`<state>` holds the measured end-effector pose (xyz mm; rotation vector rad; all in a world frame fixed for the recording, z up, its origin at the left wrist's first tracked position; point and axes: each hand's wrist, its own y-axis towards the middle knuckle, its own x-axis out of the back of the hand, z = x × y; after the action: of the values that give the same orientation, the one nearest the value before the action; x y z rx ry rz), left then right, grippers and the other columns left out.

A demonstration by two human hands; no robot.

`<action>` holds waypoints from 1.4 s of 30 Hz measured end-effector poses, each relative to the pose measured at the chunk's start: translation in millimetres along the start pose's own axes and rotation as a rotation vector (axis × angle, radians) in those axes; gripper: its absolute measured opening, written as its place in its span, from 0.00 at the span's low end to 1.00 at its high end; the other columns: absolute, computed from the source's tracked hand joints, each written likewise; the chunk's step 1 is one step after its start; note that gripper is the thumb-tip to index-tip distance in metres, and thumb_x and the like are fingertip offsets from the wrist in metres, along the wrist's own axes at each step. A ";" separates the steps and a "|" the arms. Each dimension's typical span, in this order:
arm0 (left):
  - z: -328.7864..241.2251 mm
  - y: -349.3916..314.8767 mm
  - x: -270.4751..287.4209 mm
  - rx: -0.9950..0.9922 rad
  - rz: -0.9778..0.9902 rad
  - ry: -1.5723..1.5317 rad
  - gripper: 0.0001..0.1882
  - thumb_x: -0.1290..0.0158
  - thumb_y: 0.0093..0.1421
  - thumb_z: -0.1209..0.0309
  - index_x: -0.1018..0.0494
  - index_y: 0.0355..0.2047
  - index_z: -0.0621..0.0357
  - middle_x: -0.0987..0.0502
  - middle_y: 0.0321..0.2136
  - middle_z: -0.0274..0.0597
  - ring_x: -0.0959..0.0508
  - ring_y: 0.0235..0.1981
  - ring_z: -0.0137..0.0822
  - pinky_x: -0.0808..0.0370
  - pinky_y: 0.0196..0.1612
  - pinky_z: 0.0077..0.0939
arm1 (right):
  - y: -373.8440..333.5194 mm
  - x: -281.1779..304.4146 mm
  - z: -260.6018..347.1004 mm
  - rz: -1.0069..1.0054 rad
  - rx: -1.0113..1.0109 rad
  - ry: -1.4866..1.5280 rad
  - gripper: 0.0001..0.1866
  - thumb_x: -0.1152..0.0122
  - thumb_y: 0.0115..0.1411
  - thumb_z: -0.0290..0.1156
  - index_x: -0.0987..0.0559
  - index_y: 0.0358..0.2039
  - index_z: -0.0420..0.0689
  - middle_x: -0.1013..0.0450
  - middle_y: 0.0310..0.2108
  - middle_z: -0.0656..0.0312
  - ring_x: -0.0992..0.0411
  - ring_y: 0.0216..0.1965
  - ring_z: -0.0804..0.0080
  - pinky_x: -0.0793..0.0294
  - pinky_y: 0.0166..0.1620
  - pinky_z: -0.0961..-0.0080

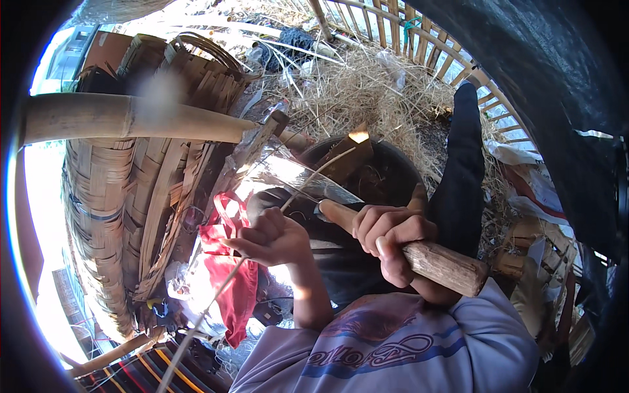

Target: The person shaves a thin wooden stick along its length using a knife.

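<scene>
My left hand [268, 237] is closed around a thin, pale strip [223, 288], probably bamboo or rattan. The strip runs from the lower left up past my fist to above the dark round tub. My right hand [395, 239] grips the thick wooden handle [449, 265] of a long knife. Its shiny metal blade [321, 187] seems to point up and left, crossing near the strip; glare makes its outline hard to follow. Beyond my hands, a dark round tub [403, 171] has a brown piece of wood or bamboo [350, 160] standing in it.
A thick bamboo pole [183, 121] crosses at left, in front of large woven bamboo baskets [98, 229]. A red cloth bag [232, 281] lies beside my left forearm. Dry shavings [373, 85] cover the ground ahead, by a slatted bamboo fence [436, 49]. Dark sheeting [537, 85] hangs at right.
</scene>
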<state>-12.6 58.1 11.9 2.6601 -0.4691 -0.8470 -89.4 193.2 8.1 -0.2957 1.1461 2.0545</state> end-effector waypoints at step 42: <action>0.6 0.2 5.7 -0.023 0.143 -0.140 0.28 0.69 0.69 0.51 0.55 0.12 0.45 0.60 0.08 0.24 0.62 0.11 0.22 0.61 0.16 0.21 | 3.8 5.2 -16.9 0.033 0.020 0.003 0.10 0.42 0.44 0.17 0.34 0.20 0.42 0.31 0.15 0.61 0.32 0.16 0.71 0.28 0.24 0.76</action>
<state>-8.7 55.5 8.6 2.5218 -0.6710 -0.9912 -98.2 180.9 -1.9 -0.2723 1.1793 2.0706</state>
